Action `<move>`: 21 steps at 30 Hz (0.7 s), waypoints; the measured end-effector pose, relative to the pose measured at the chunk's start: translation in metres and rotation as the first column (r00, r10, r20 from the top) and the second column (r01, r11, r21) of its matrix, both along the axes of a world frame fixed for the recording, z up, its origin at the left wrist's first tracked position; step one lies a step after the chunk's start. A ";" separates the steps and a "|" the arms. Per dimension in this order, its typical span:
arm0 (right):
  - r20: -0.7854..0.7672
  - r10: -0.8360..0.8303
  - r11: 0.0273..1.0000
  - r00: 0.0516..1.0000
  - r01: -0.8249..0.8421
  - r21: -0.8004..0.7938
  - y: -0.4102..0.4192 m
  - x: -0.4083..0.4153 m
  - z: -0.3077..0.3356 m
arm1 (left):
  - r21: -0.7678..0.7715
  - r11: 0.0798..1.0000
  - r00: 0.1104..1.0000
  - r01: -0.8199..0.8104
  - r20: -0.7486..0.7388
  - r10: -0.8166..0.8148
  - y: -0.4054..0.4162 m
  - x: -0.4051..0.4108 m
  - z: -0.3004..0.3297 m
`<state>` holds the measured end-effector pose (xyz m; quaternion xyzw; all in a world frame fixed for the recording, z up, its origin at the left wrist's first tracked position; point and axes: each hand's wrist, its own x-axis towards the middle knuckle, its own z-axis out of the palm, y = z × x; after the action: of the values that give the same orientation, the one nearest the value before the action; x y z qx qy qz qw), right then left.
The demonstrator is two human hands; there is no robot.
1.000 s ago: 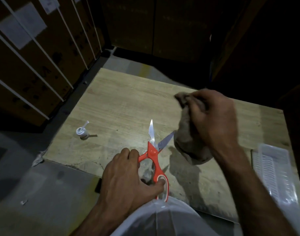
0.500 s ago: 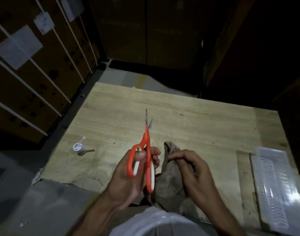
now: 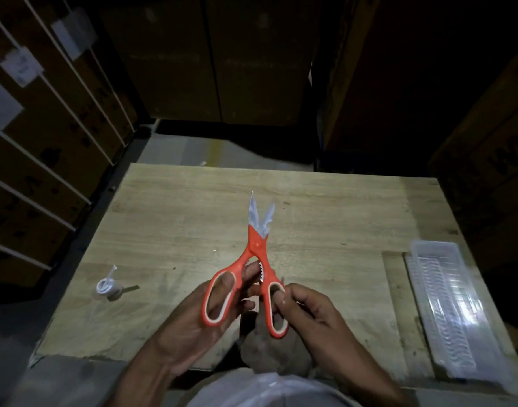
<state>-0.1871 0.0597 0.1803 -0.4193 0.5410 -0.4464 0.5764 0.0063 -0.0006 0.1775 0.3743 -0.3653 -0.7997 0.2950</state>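
Orange-handled scissors (image 3: pixel 256 251) are held upright over the wooden table (image 3: pixel 325 218), blades parted and pointing away from me. My left hand (image 3: pixel 199 321) holds the left handle loop, fingers curled through and behind it. My right hand (image 3: pixel 307 312) pinches the right handle loop with thumb and fingers. A brown cloth (image 3: pixel 269 351) lies crumpled on the table's near edge, under both hands and partly hidden by them.
A small white bottle (image 3: pixel 108 286) lies on the table's left side. A clear plastic tray (image 3: pixel 454 309) rests along the right edge. Stacked cardboard boxes surround the table at the left, back and right. A white plastic bag (image 3: pixel 260 389) sits at the bottom.
My right hand let go of the cloth, which dropped to the near edge, and took the right scissor handle. The scissors were lifted and their blades opened apart.
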 end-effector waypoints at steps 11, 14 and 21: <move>-0.250 -0.090 0.996 0.964 0.087 -0.026 0.009 0.001 -0.006 | -0.343 0.914 0.728 0.216 0.681 0.083 0.000 0.021 0.016; -0.284 -0.058 0.998 0.957 0.046 -0.050 0.010 0.004 -0.005 | -0.480 0.781 0.459 0.399 0.842 0.283 0.009 0.013 0.011; -0.302 -0.020 0.997 0.953 -0.003 -0.075 0.016 -0.001 -0.009 | -0.582 0.725 0.462 0.367 0.791 0.401 0.037 -0.006 0.021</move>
<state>-0.1879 0.0757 0.1709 -0.5016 0.6076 -0.3994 0.4687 0.0002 0.0364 0.1984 0.5977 -0.7266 -0.2835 0.1854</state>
